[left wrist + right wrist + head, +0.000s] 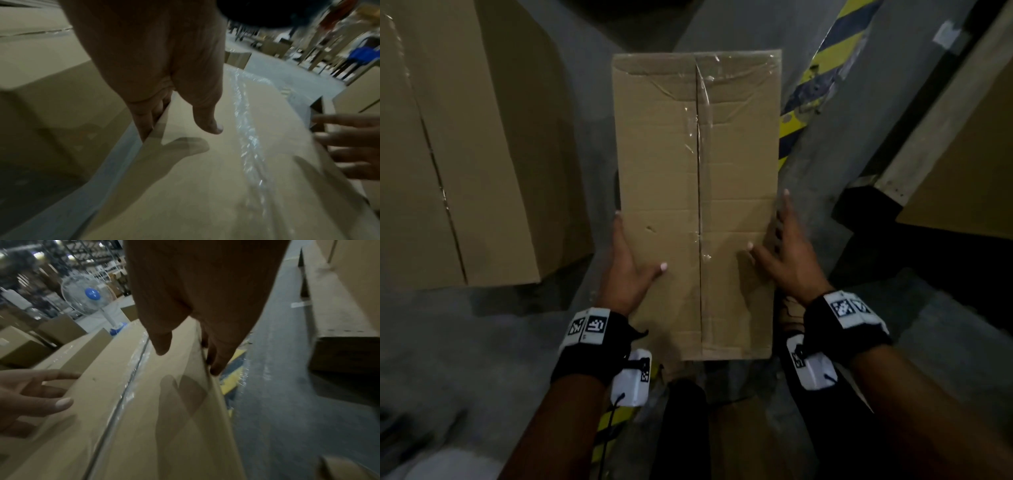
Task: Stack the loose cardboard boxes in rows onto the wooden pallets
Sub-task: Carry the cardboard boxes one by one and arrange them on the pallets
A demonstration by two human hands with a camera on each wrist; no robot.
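— How are your hands set right now?

— Your left hand [627, 263] clamps the box's [697, 192] left edge: thumb flat on the top face, fingers [148, 120] running down the side wall. Your right hand [787, 260] mirrors it on the right edge, thumb on top, fingers [216, 356] down the side. Both are gripping, not spread loose.

— Why hold it that way?

— Likely because the box is long and narrow; squeezing both long sides near your end keeps it level, and thumbs on top stop it tipping forward.

— And where is the box?

— In front of you, carried over grey floor [835, 164], tape seam [699, 154] pointing away. A bigger box [465, 154] sits to your left. On the right, what looks like a pallet [914, 161] carries another box [969, 178], well apart from yours.

— So it's not stacked?

— Not yet, I'd judge.
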